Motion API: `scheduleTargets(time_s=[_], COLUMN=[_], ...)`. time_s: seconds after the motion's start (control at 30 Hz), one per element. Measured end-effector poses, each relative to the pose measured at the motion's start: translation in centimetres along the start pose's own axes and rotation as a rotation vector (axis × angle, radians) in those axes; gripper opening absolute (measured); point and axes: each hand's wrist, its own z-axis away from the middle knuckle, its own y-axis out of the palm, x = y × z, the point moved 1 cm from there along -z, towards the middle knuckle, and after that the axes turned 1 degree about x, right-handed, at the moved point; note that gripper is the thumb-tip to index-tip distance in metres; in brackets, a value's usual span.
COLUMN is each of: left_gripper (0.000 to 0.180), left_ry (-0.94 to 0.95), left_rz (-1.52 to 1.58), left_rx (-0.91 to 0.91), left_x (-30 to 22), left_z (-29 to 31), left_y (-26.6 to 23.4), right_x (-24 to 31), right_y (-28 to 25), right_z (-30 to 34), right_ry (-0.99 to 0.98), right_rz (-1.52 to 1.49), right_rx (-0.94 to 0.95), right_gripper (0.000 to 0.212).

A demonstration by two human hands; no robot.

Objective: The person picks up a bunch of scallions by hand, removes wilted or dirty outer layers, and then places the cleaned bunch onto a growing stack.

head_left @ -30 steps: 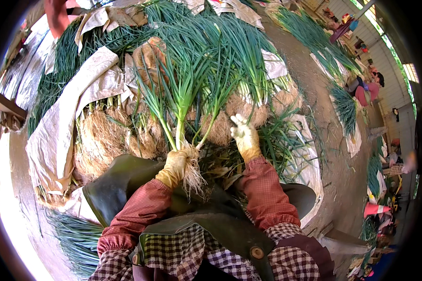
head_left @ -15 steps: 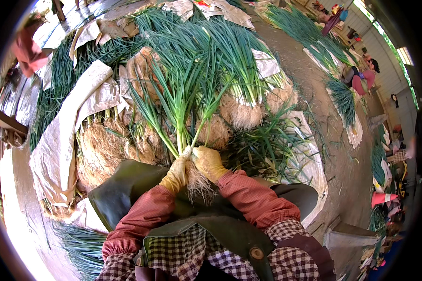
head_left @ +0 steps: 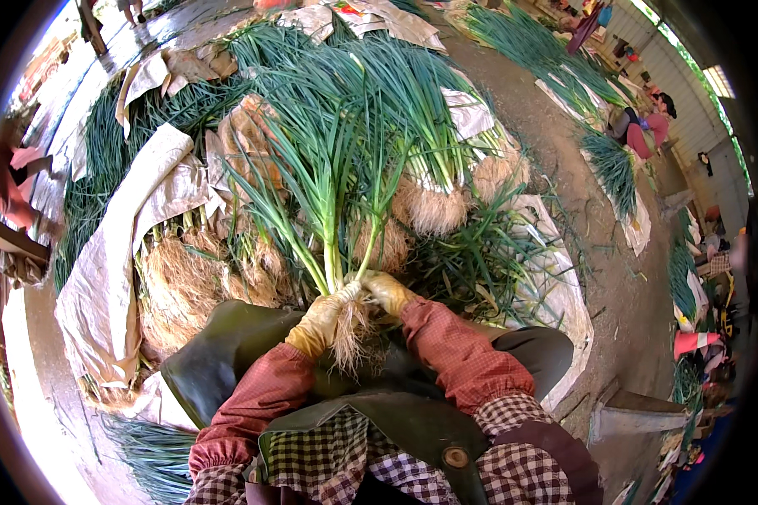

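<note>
far left rim: person in red (head_left: 10, 194), blurred, partly behind a wooden beam (head_left: 13, 241). next in, a dark-green leaf heap (head_left: 109, 181), with a pale cloth (head_left: 101, 290) draped across the plants just nearer. below that, another leaf bundle (head_left: 156, 450) lies on the floor, cut off by the person's sleeve and lap.

right of the pale cloth: root clump (head_left: 177, 290), tan and stringy, roots facing the person. brown cloth (head_left: 254, 135) sits above it, partly behind leaves.

left hand (head_left: 316, 324), yellow glove, red sleeve: grip closed around the base of the held bunch (head_left: 332, 261), right where stems meet roots. bunch is over the person's lap, centre of view, between both hands. stems fan out upward and away, leaves overlap the pile behind; pale roots (head_left: 352, 337) hang below the left grip.

right hand (head_left: 387, 293), same glove: just right of the stem base, against the bunch, fingers bent inward. fingertips hidden, so can't tell how far the grip is closed or whether it pinches a stem.

behind and right of it: stacked bundles (head_left: 434, 139) with white stem ends and bushy roots toward the person. nearer, loose leaves (head_left: 472, 269) spill onto a pale sheet (head_left: 562, 273). further right, a grey stand (head_left: 636, 418) on the floor, then a crouching co-worker (head_left: 647, 133) beside more leaves, and an orange-and-white cone (head_left: 695, 343) near the right rim.
</note>
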Motion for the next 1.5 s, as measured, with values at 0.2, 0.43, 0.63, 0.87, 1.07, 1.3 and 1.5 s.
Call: scheduleTargets(time_s=[0.2,0.43,0.63,0.87,1.07,1.3,1.5], left_gripper=[0.022,0.023,0.026,0.038,0.036,0.033,0.028], left_ry=[0.038,0.031,0.119,-0.039,-0.091,-0.113,-0.114], left_rz=[-0.041,-0.086,-0.428,-0.511,-0.496,-0.163,0.284], left_rx=[0.166,0.401,0.617,0.846,0.938,0.791,0.653], left_x=[-0.7,0.3,0.8,-1.5,0.5,2.4,1.2], left_z=[0.1,4.2,9.0,13.9,12.4,11.2,8.4], left_y=[-1.0,0.3,1.7,4.8,5.4,2.4,2.8], right_x=[-7.7,5.1,17.6,22.8,27.0,35.2,34.7], right_y=[-5.0,-1.4,5.8,11.0,14.1,20.5,5.8], right_z=[-0.3,5.8,3.9,4.1,1.3,7.4,5.2], right_ry=[0.139,-0.124,-0.207,-0.302,-0.400,-0.761,-0.423], right_rz=[0.694,-0.375,-0.577,-0.593,-0.296,0.290,0.425], right_rx=[0.245,0.273,0.272,0.499,0.431,0.112,0.004], right_gripper=[0.018,0.096,0.046,0.036,0.035,0.054,0.068])
